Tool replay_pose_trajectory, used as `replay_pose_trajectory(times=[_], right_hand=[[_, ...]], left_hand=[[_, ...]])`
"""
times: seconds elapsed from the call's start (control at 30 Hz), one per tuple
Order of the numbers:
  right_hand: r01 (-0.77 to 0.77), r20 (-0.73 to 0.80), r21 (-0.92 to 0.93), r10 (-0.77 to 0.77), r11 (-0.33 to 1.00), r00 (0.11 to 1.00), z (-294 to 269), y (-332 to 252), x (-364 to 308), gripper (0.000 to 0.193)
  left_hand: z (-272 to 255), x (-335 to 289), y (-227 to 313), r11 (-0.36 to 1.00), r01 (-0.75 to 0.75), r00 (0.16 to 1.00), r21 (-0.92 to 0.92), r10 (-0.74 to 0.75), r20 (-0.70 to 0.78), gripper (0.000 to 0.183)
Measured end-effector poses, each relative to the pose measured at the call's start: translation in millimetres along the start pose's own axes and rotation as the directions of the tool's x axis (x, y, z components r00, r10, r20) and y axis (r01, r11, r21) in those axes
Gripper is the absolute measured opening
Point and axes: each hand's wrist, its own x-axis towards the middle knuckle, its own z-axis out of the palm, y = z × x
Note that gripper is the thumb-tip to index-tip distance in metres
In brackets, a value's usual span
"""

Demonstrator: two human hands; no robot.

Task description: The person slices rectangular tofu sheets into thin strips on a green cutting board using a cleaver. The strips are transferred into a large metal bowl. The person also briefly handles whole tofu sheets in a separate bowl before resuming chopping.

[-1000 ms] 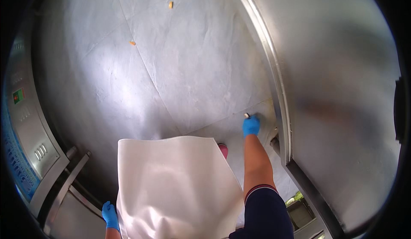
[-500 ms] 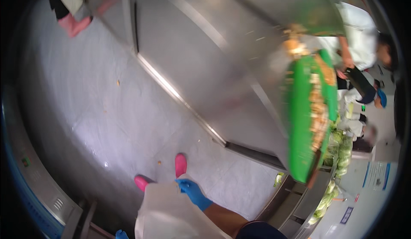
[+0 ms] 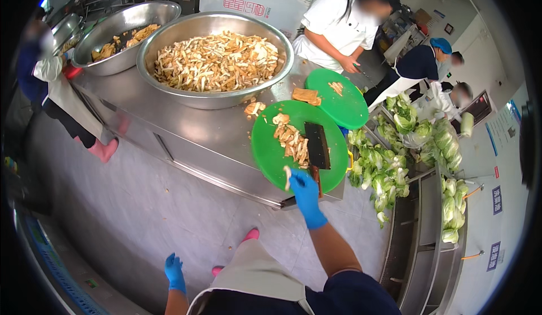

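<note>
At board (image 3: pixel 336 160), right hand (image 3: pixel 306 195) outstretched, pinching strip (image 3: pixel 287 178)

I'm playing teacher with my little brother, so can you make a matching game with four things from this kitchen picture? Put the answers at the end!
Things:
1. cleaver
2. large steel bowl
3. person's right hand
4. person's left hand

Where or how:
A. heaped with tan-and-white strips
B. seen against the grey floor, with nothing visible in it
C. lying on the nearer green board
D. pinching a pale strip

Right pairs: 1-C, 2-A, 3-D, 4-B
</note>
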Motion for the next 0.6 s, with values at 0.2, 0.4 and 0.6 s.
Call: replay_pose_trajectory(times=[0.2,0.4,0.6], right_hand=[[0.125,-0.145,-0.761,-0.355,0.636,0.924,-94.7,80.7,46.8,0.066],[-0.135,-0.066,-0.795,0.137,0.592,0.988,-94.0,96.3,53.1,0.09],[-0.198,-0.139,-0.49,0.148,0.849,0.979,-108.8,66.7,67.6,0.077]], left_hand=[[79.2,-0.9,78.8,0.998,-0.028,0.997,-0.048,0.031,0.073,0.032],[155.2,12.1,107.7,0.997,-0.072,0.979,-0.02,0.074,0.188,0.031],[259.2,40.5,191.6,0.964,-0.263,0.873,-0.019,0.247,0.421,0.03]])
